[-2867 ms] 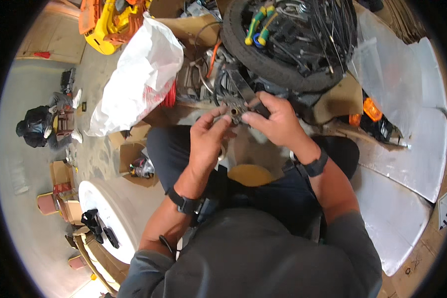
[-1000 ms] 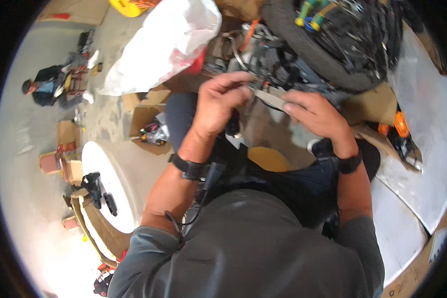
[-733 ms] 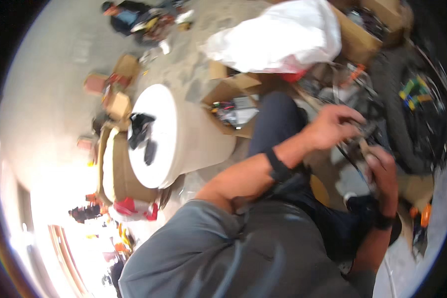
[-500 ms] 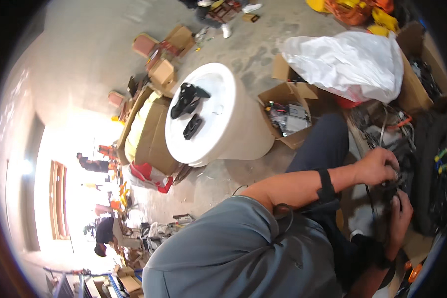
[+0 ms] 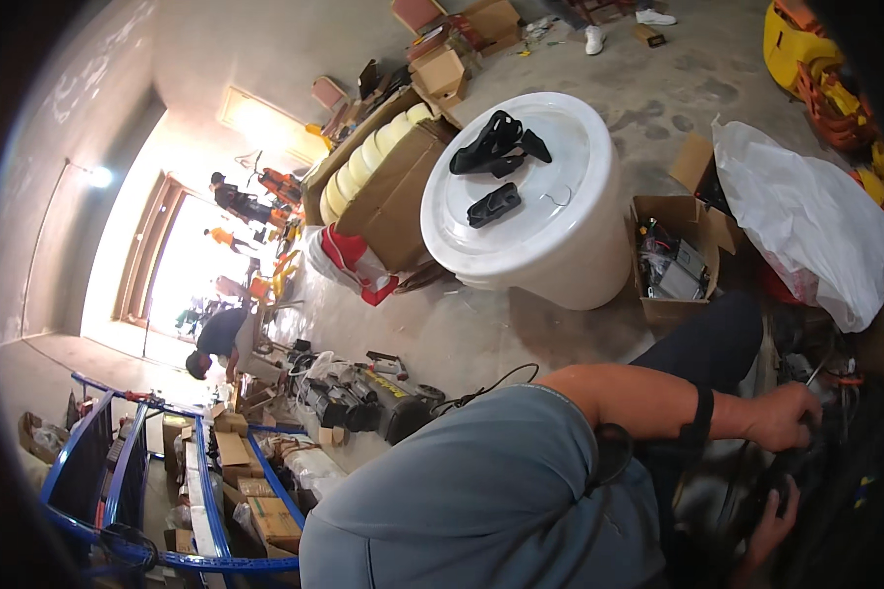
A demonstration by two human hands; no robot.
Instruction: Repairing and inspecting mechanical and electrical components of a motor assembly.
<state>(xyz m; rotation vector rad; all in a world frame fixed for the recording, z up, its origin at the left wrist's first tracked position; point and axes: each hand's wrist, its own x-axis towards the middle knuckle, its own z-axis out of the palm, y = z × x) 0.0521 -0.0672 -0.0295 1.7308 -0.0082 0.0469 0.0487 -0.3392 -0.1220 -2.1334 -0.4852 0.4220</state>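
Observation:
My left hand point(image 5: 786, 416) is at the right side of the view, its fingers curled around something dark. My bare left forearm wears a black strap point(image 5: 702, 412). Just below is my right hand point(image 5: 773, 525), partly in shadow, its bent fingers against a dark thing that I cannot make out. Dark shapes and loose cables point(image 5: 823, 378) lie about both hands, blurred into the dim edge of the picture. A white plastic bag point(image 5: 805, 221) rests above my left hand. Near my knee stands an opened cardboard box point(image 5: 673, 306) with metal-cased parts and wires.
A large white lidded tub point(image 5: 560, 265) stands mid-view with black molded parts point(image 5: 491, 147) on its lid. Beyond it is a carton of pale rolls point(image 5: 373, 152). Blue shelving point(image 5: 196, 471) with boxes stands lower left. A person point(image 5: 221, 339) bends near the bright doorway; others are farther off.
The view has swung left, so the tub and boxes sit farther right and more shelving shows. My hands stay close together, with a wider space between them now.

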